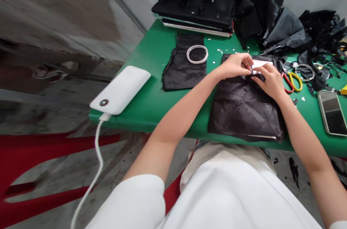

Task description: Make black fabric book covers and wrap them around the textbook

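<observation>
Even, diffuse indoor light, no hard shadows; only soft ones under the hands. Mild glare on the white power bank (pixel 120 90) and phone screen (pixel 333 111). Black fabric (pixel 245 108) loses most fold detail. Left floor area smeared by motion blur. Wide-angle bending at the edges, table edge (pixel 162 128) curves

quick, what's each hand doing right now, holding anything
Left hand: fingers pinched shut on the white strip at the top of the black fabric.
Right hand: pinched on the same white strip, resting on the black fabric.
</observation>
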A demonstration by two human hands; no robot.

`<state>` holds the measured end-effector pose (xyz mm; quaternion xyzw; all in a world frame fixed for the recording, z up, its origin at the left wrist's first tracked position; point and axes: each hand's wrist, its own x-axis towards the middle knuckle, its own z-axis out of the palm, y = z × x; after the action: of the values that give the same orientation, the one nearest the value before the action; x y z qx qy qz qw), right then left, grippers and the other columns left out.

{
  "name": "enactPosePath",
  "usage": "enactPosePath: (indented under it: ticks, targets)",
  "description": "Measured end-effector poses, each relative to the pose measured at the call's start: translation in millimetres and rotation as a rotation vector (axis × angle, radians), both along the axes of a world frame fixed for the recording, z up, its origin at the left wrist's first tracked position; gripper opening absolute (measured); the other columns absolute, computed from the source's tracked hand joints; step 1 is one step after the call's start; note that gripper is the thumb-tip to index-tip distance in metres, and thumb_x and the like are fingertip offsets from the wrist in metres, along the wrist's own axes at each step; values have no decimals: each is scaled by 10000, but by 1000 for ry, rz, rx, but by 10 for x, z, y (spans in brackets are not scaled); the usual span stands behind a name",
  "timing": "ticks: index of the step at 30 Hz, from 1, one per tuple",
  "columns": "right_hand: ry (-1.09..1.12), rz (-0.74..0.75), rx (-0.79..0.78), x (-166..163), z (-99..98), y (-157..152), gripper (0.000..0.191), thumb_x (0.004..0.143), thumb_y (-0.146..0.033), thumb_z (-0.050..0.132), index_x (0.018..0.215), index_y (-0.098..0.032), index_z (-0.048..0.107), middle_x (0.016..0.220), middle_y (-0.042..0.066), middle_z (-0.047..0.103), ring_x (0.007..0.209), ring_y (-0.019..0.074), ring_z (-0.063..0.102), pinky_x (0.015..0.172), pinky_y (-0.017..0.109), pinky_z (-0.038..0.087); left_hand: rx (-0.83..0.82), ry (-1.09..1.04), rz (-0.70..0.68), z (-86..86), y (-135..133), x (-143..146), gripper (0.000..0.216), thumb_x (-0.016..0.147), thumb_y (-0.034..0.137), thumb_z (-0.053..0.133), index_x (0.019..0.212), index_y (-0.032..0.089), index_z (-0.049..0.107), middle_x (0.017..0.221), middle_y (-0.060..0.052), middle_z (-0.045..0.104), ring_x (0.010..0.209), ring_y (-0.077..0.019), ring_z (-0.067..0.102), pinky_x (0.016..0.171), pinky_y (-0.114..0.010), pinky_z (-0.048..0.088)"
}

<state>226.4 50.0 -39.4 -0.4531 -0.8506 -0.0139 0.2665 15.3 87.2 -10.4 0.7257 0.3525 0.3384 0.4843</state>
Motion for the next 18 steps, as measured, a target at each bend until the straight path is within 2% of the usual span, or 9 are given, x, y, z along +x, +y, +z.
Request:
enactPosePath:
  ticks: [4,11,14,18]
  targets:
    - [8,-10,-12,-7,-6,8,202,942,-370,598,1088,-262,685,996,85,630,945,286,598,882,443,520,88,62,77,2,10,-7,209,739,166,729,916,139,622,809,-24,696,774,-145,678,772,-303,565]
    - [22,-20,-14,-24,-10,15,133,936,-347,590,965,-247,674,973,92,623,897,280,600,854,440,519,213,140,87,-59,0,23,475,606,129,826,1003,174,571,790,16,666,718,-143,670,722,-283,546]
    - [26,-36,-12,-33,-8,10,127,944,-340,568,945,-255,663,973,91,620,890,278,599,841,436,517,274,150,117,-72,-22,67,490,621,112,813,1028,191,551,770,31,655,717,-140,663,707,-267,535]
    - [30,-45,-16,-39,3,4,148,956,-336,539,933,-256,662,966,88,616,880,268,595,828,421,512,253,106,132,-55,-47,100,475,681,115,778,1079,208,536,820,27,672,706,-131,671,674,-250,531]
